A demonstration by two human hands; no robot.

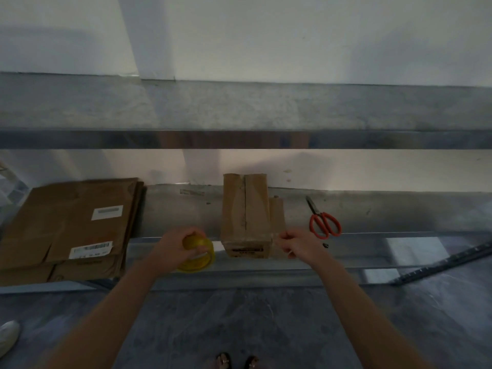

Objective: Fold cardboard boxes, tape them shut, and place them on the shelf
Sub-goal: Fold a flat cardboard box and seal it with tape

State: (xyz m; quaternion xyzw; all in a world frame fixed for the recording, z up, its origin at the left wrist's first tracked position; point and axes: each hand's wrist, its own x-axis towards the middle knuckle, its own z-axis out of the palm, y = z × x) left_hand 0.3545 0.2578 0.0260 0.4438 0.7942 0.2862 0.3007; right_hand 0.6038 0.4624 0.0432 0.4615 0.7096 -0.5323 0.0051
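A folded cardboard box (246,211) stands on the lower metal shelf (183,209), its top flaps meeting in a centre seam and one side flap sticking out to the right. My left hand (174,245) grips a yellow tape roll (198,255) at the shelf's front edge, left of the box. My right hand (299,243) is at the box's lower right corner, fingers pinched on what looks like a strip of clear tape, hard to make out.
A stack of flat cardboard boxes (72,225) with white labels lies at the shelf's left. Red-handled scissors (322,219) lie to the right of the box. An upper shelf (266,110) runs across above. Below are grey floor, my feet and a white shoe (8,336).
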